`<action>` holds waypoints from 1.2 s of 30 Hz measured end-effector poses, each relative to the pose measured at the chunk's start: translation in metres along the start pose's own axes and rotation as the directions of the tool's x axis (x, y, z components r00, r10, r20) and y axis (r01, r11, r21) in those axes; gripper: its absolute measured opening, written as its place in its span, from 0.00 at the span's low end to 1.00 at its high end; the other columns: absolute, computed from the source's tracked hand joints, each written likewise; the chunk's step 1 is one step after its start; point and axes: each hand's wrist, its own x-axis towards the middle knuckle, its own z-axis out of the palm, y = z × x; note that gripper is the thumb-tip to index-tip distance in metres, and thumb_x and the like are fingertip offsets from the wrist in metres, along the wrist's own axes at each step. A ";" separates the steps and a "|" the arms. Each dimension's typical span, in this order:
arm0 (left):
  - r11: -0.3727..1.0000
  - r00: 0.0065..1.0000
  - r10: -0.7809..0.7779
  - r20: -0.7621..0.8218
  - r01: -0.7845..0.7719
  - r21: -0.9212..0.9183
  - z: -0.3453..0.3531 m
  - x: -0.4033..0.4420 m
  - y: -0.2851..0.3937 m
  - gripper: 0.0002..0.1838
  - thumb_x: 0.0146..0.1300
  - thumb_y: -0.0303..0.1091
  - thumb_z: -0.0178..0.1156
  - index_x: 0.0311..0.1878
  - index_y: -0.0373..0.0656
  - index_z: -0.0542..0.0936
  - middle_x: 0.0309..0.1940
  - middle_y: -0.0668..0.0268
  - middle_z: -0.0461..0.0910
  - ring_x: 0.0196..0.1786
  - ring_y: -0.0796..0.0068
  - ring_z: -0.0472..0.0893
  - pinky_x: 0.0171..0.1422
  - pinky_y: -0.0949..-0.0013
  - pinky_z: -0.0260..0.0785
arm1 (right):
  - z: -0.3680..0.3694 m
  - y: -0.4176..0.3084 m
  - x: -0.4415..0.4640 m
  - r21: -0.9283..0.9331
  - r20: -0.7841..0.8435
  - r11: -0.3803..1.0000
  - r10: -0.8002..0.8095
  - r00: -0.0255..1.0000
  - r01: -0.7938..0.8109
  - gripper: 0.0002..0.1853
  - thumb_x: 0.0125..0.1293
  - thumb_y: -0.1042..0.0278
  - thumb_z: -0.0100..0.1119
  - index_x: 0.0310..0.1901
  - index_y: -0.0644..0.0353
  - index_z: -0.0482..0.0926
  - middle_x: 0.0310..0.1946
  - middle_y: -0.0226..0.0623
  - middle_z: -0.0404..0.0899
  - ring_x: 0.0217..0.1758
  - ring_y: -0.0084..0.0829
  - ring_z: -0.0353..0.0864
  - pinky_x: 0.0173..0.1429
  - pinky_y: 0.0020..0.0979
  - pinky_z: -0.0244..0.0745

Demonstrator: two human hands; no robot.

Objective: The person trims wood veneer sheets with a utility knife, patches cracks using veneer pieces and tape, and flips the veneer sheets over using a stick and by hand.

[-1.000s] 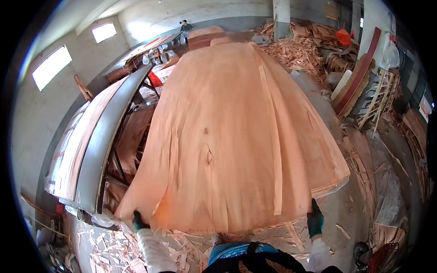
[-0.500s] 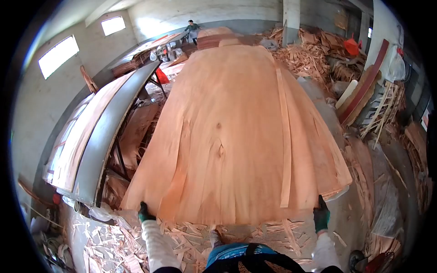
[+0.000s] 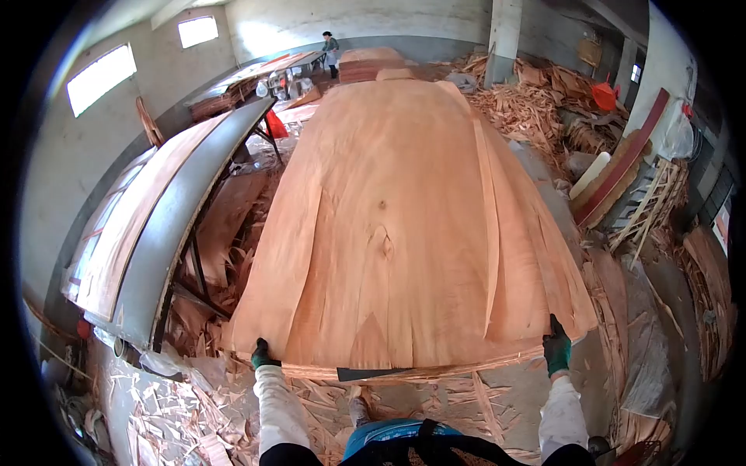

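Observation:
A large reddish wood veneer sheet (image 3: 404, 272) lies over a thick stack of veneer (image 3: 447, 371), whose layered near edge shows beneath it. The sheet has a knot near its middle, long splits and overlapping strips running lengthwise. Both my hands wear dark green gloves. At the near left corner my left hand (image 3: 264, 354) is closed on the sheet's edge. My right hand (image 3: 556, 351) grips the near edge on the right, fingers over the top; its thumb is hard to see. A dark flat piece (image 3: 365, 373) shows under the front edge.
A grey-topped table (image 3: 183, 202) with veneer on it stands to the left. Veneer scraps (image 3: 186, 419) litter the floor by my feet. Scrap heaps (image 3: 528, 109) lie at the back right, and long boards (image 3: 625, 171) lean at the right. Another person (image 3: 330, 54) stands far back.
The sheet's near edge has settled onto the stack, exposing the stack's front edge and the dark piece. My left hand has shifted slightly right; the overlapping strips have changed shape.

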 end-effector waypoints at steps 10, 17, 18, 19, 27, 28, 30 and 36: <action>0.986 0.997 -0.058 0.046 0.064 -0.151 -0.028 0.025 -0.044 0.24 0.62 0.46 0.63 0.49 0.32 0.77 0.42 0.57 0.81 0.42 0.58 0.80 0.52 0.54 0.75 | -0.014 -0.009 -0.007 -0.142 0.031 0.989 0.033 0.999 -0.029 0.26 0.58 0.75 0.54 0.62 0.55 0.73 0.58 0.40 0.76 0.57 0.37 0.78 0.58 0.32 0.73; 0.995 0.995 -0.095 0.014 0.095 -0.007 -0.004 0.039 -0.029 0.29 0.60 0.52 0.63 0.50 0.31 0.77 0.41 0.56 0.80 0.36 0.61 0.78 0.44 0.54 0.75 | 0.004 0.012 0.025 -0.072 0.049 0.996 -0.058 0.997 0.061 0.26 0.59 0.76 0.54 0.62 0.58 0.72 0.59 0.42 0.75 0.60 0.38 0.76 0.61 0.31 0.70; 0.993 0.993 -0.091 0.072 0.096 -0.072 -0.001 0.042 -0.027 0.27 0.61 0.50 0.62 0.50 0.33 0.77 0.40 0.58 0.80 0.36 0.61 0.78 0.44 0.54 0.75 | -0.002 -0.009 0.025 -0.209 0.087 0.977 0.058 0.995 -0.039 0.31 0.55 0.80 0.48 0.64 0.54 0.70 0.59 0.39 0.76 0.53 0.33 0.80 0.52 0.31 0.75; 0.981 0.989 -0.091 0.116 0.109 -0.158 -0.002 0.042 -0.026 0.25 0.61 0.49 0.62 0.49 0.36 0.77 0.39 0.59 0.79 0.37 0.61 0.78 0.43 0.54 0.75 | 0.007 0.018 0.032 -0.114 0.075 0.992 -0.042 0.996 0.050 0.31 0.55 0.84 0.45 0.64 0.56 0.70 0.56 0.36 0.77 0.48 0.31 0.80 0.47 0.28 0.75; 0.951 0.965 -0.261 -0.025 0.252 -0.181 -0.022 0.029 -0.021 0.13 0.64 0.38 0.62 0.49 0.47 0.75 0.39 0.63 0.80 0.40 0.58 0.81 0.39 0.48 0.79 | 0.018 0.102 0.052 0.240 0.354 0.927 0.194 0.915 -0.290 0.35 0.53 0.87 0.44 0.67 0.61 0.64 0.63 0.38 0.68 0.59 0.29 0.71 0.55 0.24 0.70; 0.955 0.959 -0.277 -0.066 0.267 -0.132 -0.023 0.039 -0.028 0.14 0.64 0.38 0.61 0.50 0.47 0.75 0.39 0.61 0.80 0.39 0.58 0.81 0.37 0.47 0.79 | 0.019 0.101 0.055 0.211 0.357 0.938 0.189 0.915 -0.276 0.35 0.53 0.87 0.44 0.67 0.61 0.64 0.62 0.38 0.69 0.58 0.29 0.71 0.54 0.24 0.70; 0.954 0.948 -0.299 -0.113 0.298 -0.027 -0.025 0.047 -0.028 0.14 0.64 0.38 0.62 0.50 0.46 0.75 0.39 0.60 0.80 0.38 0.57 0.81 0.36 0.46 0.80 | 0.017 0.087 0.055 0.138 0.364 0.956 0.195 0.910 -0.260 0.36 0.53 0.88 0.44 0.68 0.60 0.63 0.62 0.38 0.69 0.56 0.30 0.72 0.53 0.25 0.70; -0.333 0.860 0.035 0.509 -0.470 0.817 -0.041 0.070 -0.030 0.30 0.54 0.57 0.59 0.54 0.44 0.74 0.45 0.50 0.79 0.47 0.48 0.78 0.48 0.49 0.70 | 0.016 0.160 0.070 0.418 0.390 0.898 -0.041 0.920 -0.137 0.37 0.54 0.83 0.52 0.69 0.55 0.62 0.66 0.38 0.64 0.61 0.33 0.68 0.61 0.28 0.65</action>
